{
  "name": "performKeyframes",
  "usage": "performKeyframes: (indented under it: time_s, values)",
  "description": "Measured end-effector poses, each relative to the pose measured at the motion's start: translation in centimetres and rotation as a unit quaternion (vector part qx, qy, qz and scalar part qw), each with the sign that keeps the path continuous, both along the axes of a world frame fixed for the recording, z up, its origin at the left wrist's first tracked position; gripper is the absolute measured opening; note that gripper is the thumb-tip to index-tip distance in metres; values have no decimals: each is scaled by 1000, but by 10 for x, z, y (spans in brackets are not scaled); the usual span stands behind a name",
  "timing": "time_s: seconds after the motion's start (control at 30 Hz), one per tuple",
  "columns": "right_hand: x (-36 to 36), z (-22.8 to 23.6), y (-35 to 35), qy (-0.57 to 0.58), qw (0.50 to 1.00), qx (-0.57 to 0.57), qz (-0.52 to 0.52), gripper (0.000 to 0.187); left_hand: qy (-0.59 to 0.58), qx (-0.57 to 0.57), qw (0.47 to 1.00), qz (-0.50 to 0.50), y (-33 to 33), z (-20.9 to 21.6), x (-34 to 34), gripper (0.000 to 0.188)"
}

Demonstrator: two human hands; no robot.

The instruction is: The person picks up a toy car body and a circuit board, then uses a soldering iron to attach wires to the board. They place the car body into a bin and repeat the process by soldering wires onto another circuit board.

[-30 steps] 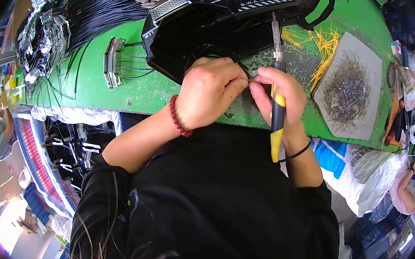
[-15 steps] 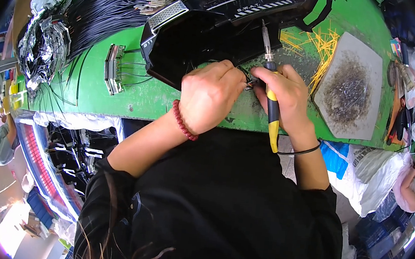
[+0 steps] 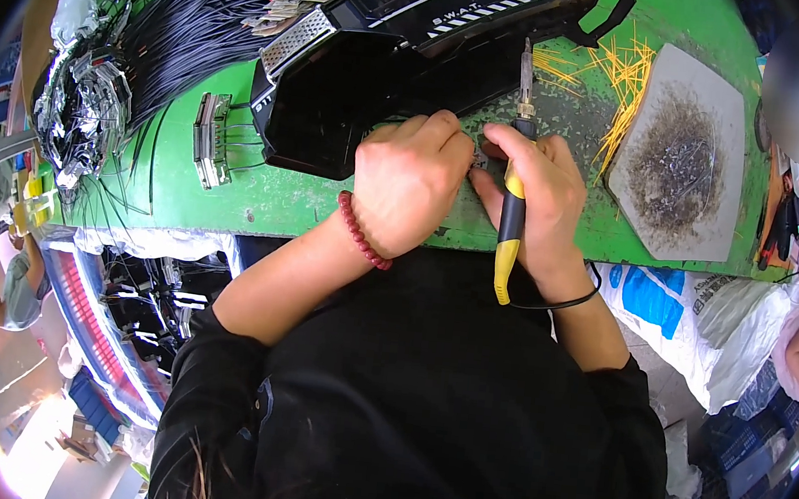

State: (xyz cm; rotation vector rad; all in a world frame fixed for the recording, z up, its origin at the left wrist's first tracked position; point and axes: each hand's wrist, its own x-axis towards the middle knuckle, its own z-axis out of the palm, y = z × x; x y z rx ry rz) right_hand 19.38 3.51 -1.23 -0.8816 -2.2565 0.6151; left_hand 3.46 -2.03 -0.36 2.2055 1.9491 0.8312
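Soldering iron (image 3: 512,217) pivoted in half-curled right hand (image 3: 551,189).

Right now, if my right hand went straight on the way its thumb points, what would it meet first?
Most likely your left hand, just left of your right hand, which holds the soldering iron. Depth between the fingertips is hard to judge.

On the right of the green surface (image 3: 302,209), a grey slab (image 3: 709,236) is set, its middle darkened by gritty residue; thin yellow strips (image 3: 628,89) are scattered along its left edge. Black wires (image 3: 190,23) are spread across the far left – silvery parts (image 3: 86,104) are heaped beside them. White bags (image 3: 732,344) are bunched below the right edge, and a person (image 3: 21,300) is seen at the left rim.
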Motion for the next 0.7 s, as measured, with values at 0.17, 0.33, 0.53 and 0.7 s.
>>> performKeyframes:
  time_s: [0.17, 0.33, 0.53, 0.7]
  values:
    - [8, -1, 4, 39, 998, -38, 9, 47, 55, -46, 997, 0, 7, 8, 7, 6]
    - [71, 9, 0, 256, 928, -268, -24, 48, 61, -67, 995, -36, 16, 18, 8, 5]
    - [172, -1, 11, 374, 882, -175, -229, 33, 28, -88, 995, -21, 14, 25, 7, 16]
    - [225, -4, 15, 411, 841, -138, -322, 16, 62, -85, 994, -30, 17, 22, 13, 14]
